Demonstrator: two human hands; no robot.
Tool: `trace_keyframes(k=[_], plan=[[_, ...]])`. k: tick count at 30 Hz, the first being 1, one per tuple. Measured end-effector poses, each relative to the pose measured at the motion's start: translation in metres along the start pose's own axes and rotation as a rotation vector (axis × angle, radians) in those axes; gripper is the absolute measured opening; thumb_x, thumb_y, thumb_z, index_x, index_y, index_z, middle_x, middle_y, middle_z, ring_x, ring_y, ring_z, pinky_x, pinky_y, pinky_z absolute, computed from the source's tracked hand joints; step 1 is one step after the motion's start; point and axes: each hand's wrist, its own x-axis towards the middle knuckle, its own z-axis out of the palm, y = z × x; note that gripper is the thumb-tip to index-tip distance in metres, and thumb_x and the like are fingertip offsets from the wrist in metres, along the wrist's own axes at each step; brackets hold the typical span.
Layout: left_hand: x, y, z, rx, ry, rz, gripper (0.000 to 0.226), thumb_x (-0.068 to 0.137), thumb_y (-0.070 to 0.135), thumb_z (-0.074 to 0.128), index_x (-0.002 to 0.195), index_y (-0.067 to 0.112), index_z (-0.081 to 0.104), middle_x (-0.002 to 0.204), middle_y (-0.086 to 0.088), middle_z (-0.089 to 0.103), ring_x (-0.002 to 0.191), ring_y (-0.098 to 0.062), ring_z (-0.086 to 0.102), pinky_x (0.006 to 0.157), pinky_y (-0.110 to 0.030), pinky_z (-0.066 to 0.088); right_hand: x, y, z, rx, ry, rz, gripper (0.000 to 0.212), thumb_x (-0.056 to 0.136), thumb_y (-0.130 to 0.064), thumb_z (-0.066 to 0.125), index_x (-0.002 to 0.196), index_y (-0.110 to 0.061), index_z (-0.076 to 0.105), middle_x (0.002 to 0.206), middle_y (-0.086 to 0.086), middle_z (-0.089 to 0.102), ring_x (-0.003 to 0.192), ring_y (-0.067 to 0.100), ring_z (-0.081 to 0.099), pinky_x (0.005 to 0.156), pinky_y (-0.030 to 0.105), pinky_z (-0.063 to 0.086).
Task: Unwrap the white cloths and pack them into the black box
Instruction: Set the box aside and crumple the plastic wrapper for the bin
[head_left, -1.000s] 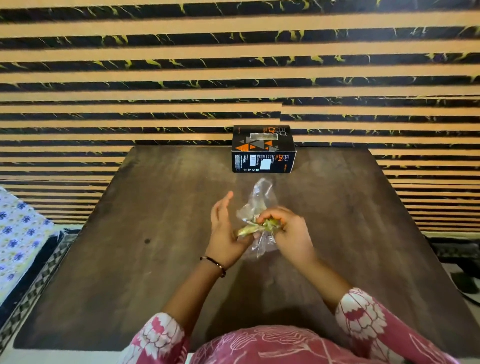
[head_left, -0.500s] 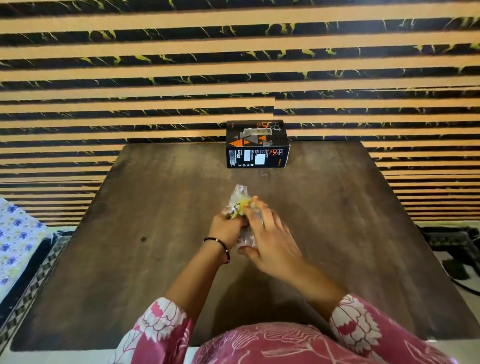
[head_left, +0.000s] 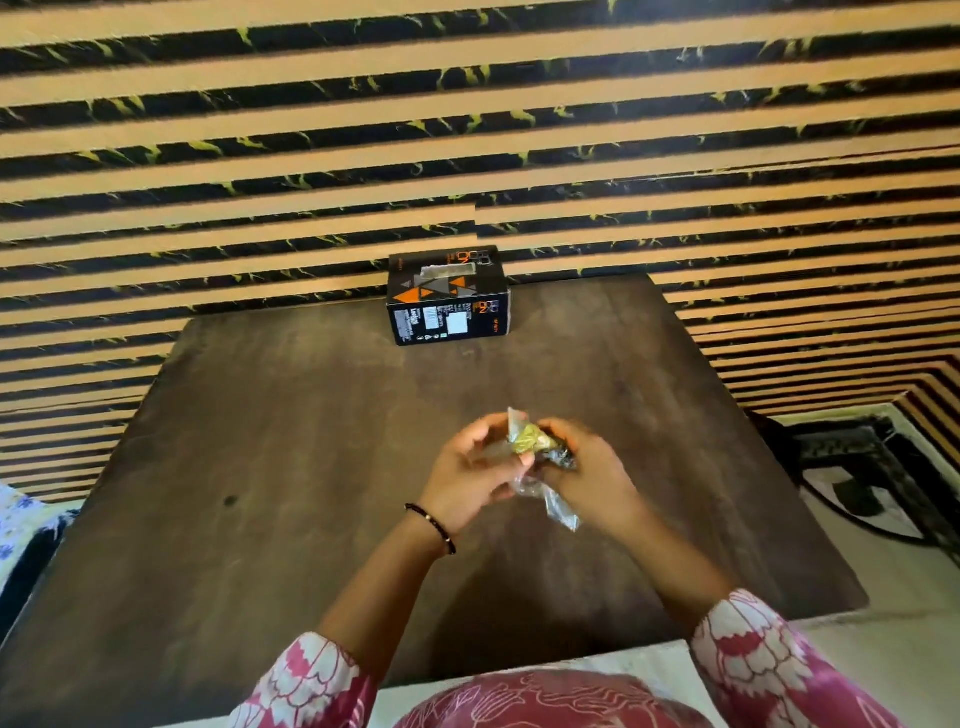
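Crinkled clear plastic wrapper with a yellow-green bundle, mid-frame above dark wooden desk: pinched by left hand and right hand. Unwrapping step, likely. Next: contents freed, carried to closed black printed cardboard box, upper centre.

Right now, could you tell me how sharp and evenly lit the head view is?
Head view: both hands, left hand and right hand, are motion-blurred around the clear wrapper; the black box is sharper; wide-angle bending bows the wall stripes; arm shadows fall on the table.
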Motion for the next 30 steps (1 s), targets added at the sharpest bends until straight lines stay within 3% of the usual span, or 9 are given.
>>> trace_keyframes(k=[7,12,14,15,18,21,24,27,30], plan=[[-0.001,-0.012,0.093,-0.2,0.087,-0.054,0.02,0.081,-0.004,0.061,0.092,0.013,0.063,0.077,0.0,0.069,0.065,-0.014,0.062,0.059,-0.026,0.054,-0.073,0.045,-0.076,0.366,0.155,0.062,0.056,0.075,-0.007,0.074,0.124,-0.018,0.049,0.124,-0.001,0.054,0.11,0.011,0.057,0.093,0.022,0.049],[-0.009,-0.03,0.149,-0.237,0.042,-0.09,0.02,0.079,-0.007,0.061,0.083,0.013,0.061,0.064,0.003,0.065,0.05,-0.007,0.055,0.054,-0.024,0.052,-0.119,0.073,-0.12,0.414,0.048,0.116,0.038,0.075,0.002,0.071,0.107,-0.016,0.06,0.104,0.005,0.068,0.094,0.013,0.066,0.087,0.029,0.054],[-0.009,-0.038,0.153,-0.154,0.079,-0.066,0.021,0.079,-0.007,0.061,0.078,0.014,0.059,0.063,0.0,0.06,0.05,-0.011,0.05,0.047,-0.02,0.047,-0.115,0.081,-0.115,0.473,0.105,0.146,0.039,0.073,0.009,0.069,0.104,-0.012,0.06,0.101,0.006,0.066,0.094,0.015,0.062,0.085,0.03,0.051],[-0.041,-0.054,0.256,-0.079,0.029,-0.09,0.023,0.079,-0.008,0.061,0.075,0.014,0.057,0.062,-0.001,0.057,0.051,-0.013,0.048,0.047,-0.021,0.043,-0.188,0.123,-0.174,0.511,0.216,0.206,0.039,0.073,0.013,0.068,0.102,-0.012,0.06,0.1,0.007,0.065,0.094,0.017,0.06,0.085,0.032,0.049],[-0.053,-0.063,0.287,-0.039,0.015,-0.043,0.031,0.076,-0.014,0.061,0.069,0.015,0.051,0.061,-0.003,0.053,0.051,-0.014,0.047,0.05,-0.023,0.04,-0.202,0.148,-0.182,0.473,0.352,0.236,0.04,0.071,0.019,0.062,0.089,-0.017,0.062,0.091,0.005,0.064,0.089,0.017,0.059,0.083,0.037,0.05],[-0.055,-0.075,0.308,0.122,-0.072,0.08,0.034,0.068,-0.005,0.071,0.073,0.025,0.056,0.071,0.006,0.059,0.064,-0.008,0.053,0.062,-0.027,0.045,-0.219,0.152,-0.193,0.544,0.411,0.287,0.028,0.072,0.016,0.063,0.084,-0.009,0.064,0.076,0.003,0.066,0.067,0.011,0.061,0.06,0.026,0.051],[-0.068,-0.09,0.364,0.396,-0.301,0.237,0.061,0.063,0.015,0.077,0.114,0.028,0.047,0.116,0.014,0.046,0.103,0.002,0.049,0.089,-0.018,0.043,-0.248,0.175,-0.226,0.799,0.53,0.418,0.018,0.078,0.015,0.056,0.083,0.0,0.062,0.062,0.004,0.063,0.047,0.013,0.059,0.043,0.022,0.046],[-0.062,-0.093,0.401,0.623,-0.506,0.439,0.086,0.067,0.012,0.075,0.132,0.031,0.022,0.131,0.023,0.017,0.123,0.003,0.026,0.102,-0.006,0.027,-0.262,0.194,-0.253,1.0,0.611,0.49,0.015,0.078,0.013,0.053,0.086,0.003,0.06,0.06,0.009,0.06,0.051,0.02,0.058,0.045,0.024,0.047],[-0.039,-0.099,0.425,0.707,-0.506,0.538,0.077,0.072,0.008,0.072,0.135,0.018,0.029,0.136,0.004,0.027,0.122,-0.003,0.034,0.098,-0.002,0.029,-0.263,0.214,-0.271,0.929,0.65,0.553,0.012,0.079,0.01,0.055,0.087,0.001,0.058,0.069,0.014,0.059,0.062,0.025,0.057,0.052,0.028,0.05]])
